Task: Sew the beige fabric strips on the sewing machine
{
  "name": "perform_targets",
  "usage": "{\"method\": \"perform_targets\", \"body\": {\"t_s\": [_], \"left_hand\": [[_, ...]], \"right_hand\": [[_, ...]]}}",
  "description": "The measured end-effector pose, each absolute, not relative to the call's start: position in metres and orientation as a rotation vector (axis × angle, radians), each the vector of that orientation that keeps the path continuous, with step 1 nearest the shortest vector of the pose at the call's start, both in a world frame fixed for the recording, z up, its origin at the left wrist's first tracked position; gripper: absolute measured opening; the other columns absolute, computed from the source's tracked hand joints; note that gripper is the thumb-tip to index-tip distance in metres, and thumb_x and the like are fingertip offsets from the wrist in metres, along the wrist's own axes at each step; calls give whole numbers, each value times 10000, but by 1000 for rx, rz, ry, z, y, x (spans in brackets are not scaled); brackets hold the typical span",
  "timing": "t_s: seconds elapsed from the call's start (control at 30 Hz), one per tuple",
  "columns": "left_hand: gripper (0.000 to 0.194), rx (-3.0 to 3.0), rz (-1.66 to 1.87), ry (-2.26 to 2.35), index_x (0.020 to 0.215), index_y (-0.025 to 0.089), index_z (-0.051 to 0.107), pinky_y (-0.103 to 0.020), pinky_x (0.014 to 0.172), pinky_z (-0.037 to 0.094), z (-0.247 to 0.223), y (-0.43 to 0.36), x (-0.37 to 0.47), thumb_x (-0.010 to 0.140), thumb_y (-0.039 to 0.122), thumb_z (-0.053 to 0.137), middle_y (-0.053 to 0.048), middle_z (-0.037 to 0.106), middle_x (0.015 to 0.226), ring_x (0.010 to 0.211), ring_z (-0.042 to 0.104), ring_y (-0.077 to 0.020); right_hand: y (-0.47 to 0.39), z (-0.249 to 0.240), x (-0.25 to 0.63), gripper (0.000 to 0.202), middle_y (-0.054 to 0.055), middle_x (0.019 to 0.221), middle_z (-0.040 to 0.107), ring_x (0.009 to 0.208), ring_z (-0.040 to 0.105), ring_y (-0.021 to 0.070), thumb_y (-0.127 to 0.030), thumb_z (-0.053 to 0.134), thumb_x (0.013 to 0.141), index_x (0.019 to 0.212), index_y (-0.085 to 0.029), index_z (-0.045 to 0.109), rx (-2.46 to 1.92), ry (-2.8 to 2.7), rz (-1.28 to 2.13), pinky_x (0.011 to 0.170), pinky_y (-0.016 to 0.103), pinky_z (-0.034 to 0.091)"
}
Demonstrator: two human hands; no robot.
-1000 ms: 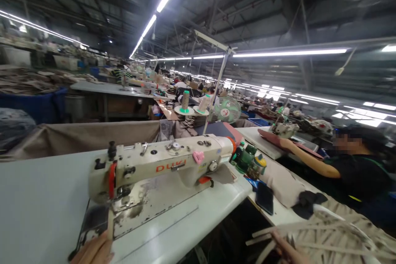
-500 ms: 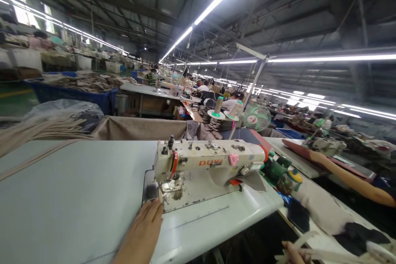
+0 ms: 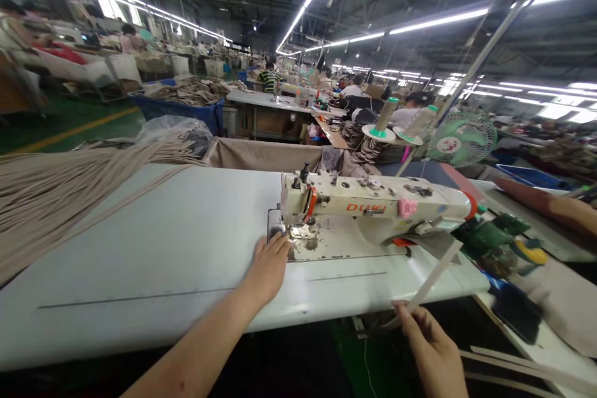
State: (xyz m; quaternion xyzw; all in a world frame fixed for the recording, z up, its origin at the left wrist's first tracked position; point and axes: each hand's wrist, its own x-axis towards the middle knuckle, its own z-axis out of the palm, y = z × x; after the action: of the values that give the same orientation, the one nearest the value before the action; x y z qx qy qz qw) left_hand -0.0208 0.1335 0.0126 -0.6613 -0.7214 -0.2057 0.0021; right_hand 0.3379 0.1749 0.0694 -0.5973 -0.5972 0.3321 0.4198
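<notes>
A white sewing machine [image 3: 336,196] with orange lettering stands on a pale table [image 3: 177,261]. My left hand [image 3: 267,267] lies palm down just left of the needle area, fingers stretched out by the metal plate; whether a strip end is under the fingertips cannot be made out. At the table's front edge, my right hand [image 3: 431,348] pinches a narrow beige fabric strip [image 3: 436,277] between thumb and fingers. One part of that strip stands up past the machine's right end. More pale strips [image 3: 508,364] trail beside the right wrist.
A heap of long beige strips [image 3: 93,193] covers the table's left end. Thread cones [image 3: 386,117] and a green fan [image 3: 461,140] stand behind the machine. At the right are a green bottle [image 3: 485,236], a dark phone-like object [image 3: 517,312] and a co-worker's arm [image 3: 576,211].
My right hand has come up from the lower right to the table edge with the strip. My left hand stays by the needle plate. The view has swung left and down.
</notes>
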Motion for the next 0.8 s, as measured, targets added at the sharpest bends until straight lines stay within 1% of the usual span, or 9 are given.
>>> {"method": "perform_targets", "body": {"t_s": [0.13,0.23,0.33,0.43,0.5,0.6,0.67,0.73,0.8], "left_hand": [[507,-2123,-621,-2286,1420,191,522,-568,1273,172,16,133,-23,994,76,272,-76,481,1567,1524,318,-246],[535,-2146,-610,-2311,1426,186,512,-579,1273,168,20,132,-24,972,50,265,-73,462,1581,1542,275,-256],[568,-2145,-649,-2363,1427,225,505,-601,1268,167,20,132,-26,944,18,286,-41,452,1591,1546,262,-257],[543,-2153,-782,-2404,1380,276,541,-624,1253,197,18,136,-30,936,27,353,-19,469,1578,1535,289,-263],[450,-2156,-926,-2425,1275,282,615,-601,1242,253,18,141,-36,924,58,446,-23,531,1525,1506,349,-269],[317,-2127,-1076,-2438,1133,233,674,-439,1219,358,20,153,-50,887,78,548,-54,630,1392,1393,496,-224],[307,-2081,-1094,-2451,1147,195,667,-351,1181,405,21,164,-61,883,83,557,-79,648,1338,1296,570,-195],[340,-2024,-1087,-2486,1204,154,649,-351,1164,424,23,178,-73,880,97,560,-118,640,1332,1263,590,-212],[372,-1984,-1061,-2521,1243,130,640,-381,1164,425,25,193,-83,878,120,570,-145,630,1345,1288,576,-247]], "right_hand": [[164,71,307,547,44,710,698,695,650,199,-725,636,821,813,-191,753,-1426,-1707,936,671,264,539],[159,72,286,493,50,770,724,750,678,216,-684,655,832,844,-202,756,-1321,-1813,967,715,273,550],[157,70,269,451,53,843,742,802,690,220,-645,647,859,893,-208,754,-1243,-1866,960,771,278,557],[157,67,255,436,20,722,681,686,644,185,-623,587,912,843,-215,726,-1218,-1928,975,662,243,533],[157,65,247,424,13,698,665,663,630,181,-608,576,924,833,-219,715,-1209,-1980,978,638,239,525],[156,65,233,404,62,913,755,869,700,231,-583,578,928,975,-218,746,-1180,-2032,992,818,284,559],[154,67,223,438,91,1062,769,1005,706,262,-566,547,948,1122,-214,742,-1177,-2063,1034,935,331,545],[151,68,212,469,107,1139,764,1071,701,274,-537,493,980,1225,-206,717,-1182,-2116,1081,984,359,530],[148,69,200,478,119,1209,748,1128,692,282,-486,451,1001,1296,-195,689,-1173,-2184,1108,1008,372,518]]}}
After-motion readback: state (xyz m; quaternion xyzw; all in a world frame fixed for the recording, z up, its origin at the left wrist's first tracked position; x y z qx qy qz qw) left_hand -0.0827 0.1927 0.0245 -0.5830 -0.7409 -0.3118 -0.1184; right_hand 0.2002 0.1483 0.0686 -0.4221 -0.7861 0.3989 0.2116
